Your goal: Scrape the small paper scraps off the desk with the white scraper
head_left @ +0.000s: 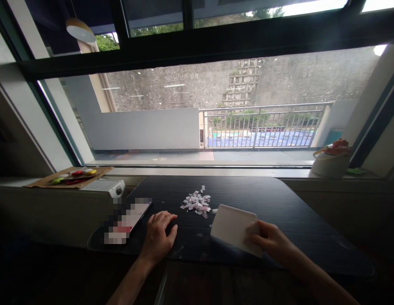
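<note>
My right hand [268,239] grips the right edge of a flat white rectangular piece with rounded corners [233,224], perhaps a shallow tray or lid. It is tilted over the front of the dark table [244,188]; its far side is hidden. Just beyond its left corner lies a loose heap of small torn white and pinkish paper scraps [197,202]. My left hand [160,233] rests on the tabletop, left of the scraps, fingers loosely bent and thumb apart, holding nothing. Left of that hand is a phone-like flat device [130,220], partly blurred out by pixelation.
A white electric heater [104,186] stands beyond the table's left edge, next to a brown board [54,178] bearing colourful pieces. On the right sill sits a white pot [330,164] with a reddish top. A large window runs behind the table.
</note>
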Action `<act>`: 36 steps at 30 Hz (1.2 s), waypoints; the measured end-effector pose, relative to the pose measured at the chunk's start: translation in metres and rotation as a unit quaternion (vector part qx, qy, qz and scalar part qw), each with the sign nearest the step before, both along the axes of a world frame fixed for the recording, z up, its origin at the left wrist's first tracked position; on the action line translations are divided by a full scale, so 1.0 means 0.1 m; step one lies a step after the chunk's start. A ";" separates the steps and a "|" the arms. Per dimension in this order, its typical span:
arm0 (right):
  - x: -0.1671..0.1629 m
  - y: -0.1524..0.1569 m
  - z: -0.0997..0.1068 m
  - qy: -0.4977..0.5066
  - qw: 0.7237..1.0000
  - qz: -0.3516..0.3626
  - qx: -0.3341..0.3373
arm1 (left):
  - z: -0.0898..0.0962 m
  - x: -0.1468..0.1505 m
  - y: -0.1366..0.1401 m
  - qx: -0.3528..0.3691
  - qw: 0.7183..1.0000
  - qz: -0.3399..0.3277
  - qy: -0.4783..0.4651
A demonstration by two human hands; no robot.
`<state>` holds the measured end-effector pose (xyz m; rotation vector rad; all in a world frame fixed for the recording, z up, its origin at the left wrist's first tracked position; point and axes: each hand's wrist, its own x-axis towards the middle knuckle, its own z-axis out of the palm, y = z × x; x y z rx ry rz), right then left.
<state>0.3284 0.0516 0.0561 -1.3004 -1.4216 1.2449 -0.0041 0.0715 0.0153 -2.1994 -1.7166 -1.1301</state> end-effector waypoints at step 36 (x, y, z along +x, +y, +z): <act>0.03 0.19 0.10 0.003 0.999 0.033 -0.015 | -0.01 0.02 -0.01 -0.010 1.000 0.003 -0.006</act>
